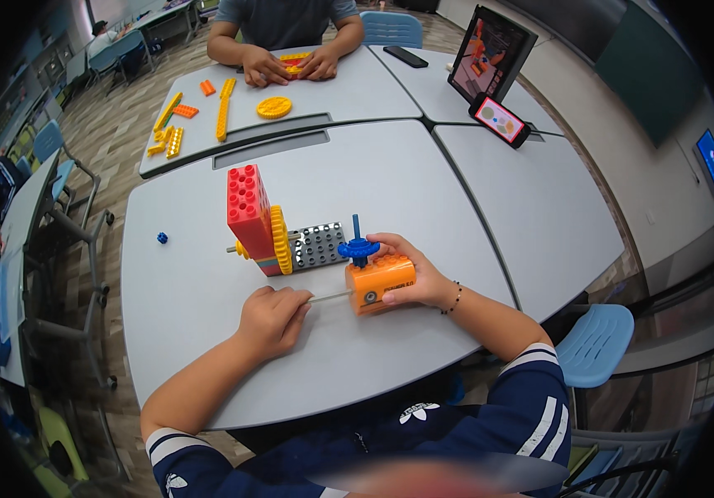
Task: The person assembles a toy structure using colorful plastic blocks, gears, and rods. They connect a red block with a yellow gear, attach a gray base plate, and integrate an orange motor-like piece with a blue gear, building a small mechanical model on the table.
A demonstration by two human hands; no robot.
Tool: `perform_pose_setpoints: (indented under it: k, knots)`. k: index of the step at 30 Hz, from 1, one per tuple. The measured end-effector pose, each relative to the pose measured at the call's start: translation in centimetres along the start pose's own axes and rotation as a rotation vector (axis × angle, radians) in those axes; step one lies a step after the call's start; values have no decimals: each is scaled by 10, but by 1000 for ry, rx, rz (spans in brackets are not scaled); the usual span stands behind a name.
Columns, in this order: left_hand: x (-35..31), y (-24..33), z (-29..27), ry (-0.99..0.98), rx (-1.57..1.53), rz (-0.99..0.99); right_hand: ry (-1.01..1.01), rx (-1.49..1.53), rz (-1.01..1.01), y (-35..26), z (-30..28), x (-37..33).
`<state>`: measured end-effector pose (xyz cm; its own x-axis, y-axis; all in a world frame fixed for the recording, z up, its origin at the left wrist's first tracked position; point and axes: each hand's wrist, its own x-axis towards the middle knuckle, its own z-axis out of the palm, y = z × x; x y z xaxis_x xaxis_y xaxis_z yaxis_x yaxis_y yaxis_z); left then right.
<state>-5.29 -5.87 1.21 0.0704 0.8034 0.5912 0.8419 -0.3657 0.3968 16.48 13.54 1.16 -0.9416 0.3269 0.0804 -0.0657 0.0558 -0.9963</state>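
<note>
My right hand (419,278) grips an orange motor block (382,284), its fingers behind and thumb across the front. On top of the block a blue gear (358,248) sits around an upright blue axle (356,224). My left hand (271,319) is closed on one end of a thin pale rod (332,296); the other end reaches the block's left side, and I cannot tell whether it is inserted. Just beyond stands a red block tower (249,207) with a large yellow gear (280,241) on its right side, next to a grey studded plate (318,246).
A small blue piece (162,237) lies at the table's left. Across from me a person's hands (290,66) hold red and yellow blocks, near a yellow wheel (274,107) and a long yellow beam (224,109). A tablet (489,58) and a phone (500,120) stand at the far right.
</note>
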Motion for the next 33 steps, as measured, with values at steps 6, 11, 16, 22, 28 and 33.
perform_pose_setpoints:
  k: [6, 11, 16, 22, 28, 33]
  knots:
    - [-1, -2, 0, -7, -2, -4, -14, 14, 3, 0, -2, 2]
    - [-2, -3, 0, -13, 15, 1, -22, -57, -45, 1, -3, 3]
    - [-3, -5, 1, -34, 19, -24, -34, -55, -61, -2, -2, 3]
    - [-2, -5, 1, -23, 18, -41, 2, -236, -110, -7, -2, 1]
    - [-4, -8, 1, -83, 6, -64, -8, -485, -144, -10, -5, -2]
    - [-6, -8, 2, -50, 21, -54, 0, -508, -183, -10, -2, 3]
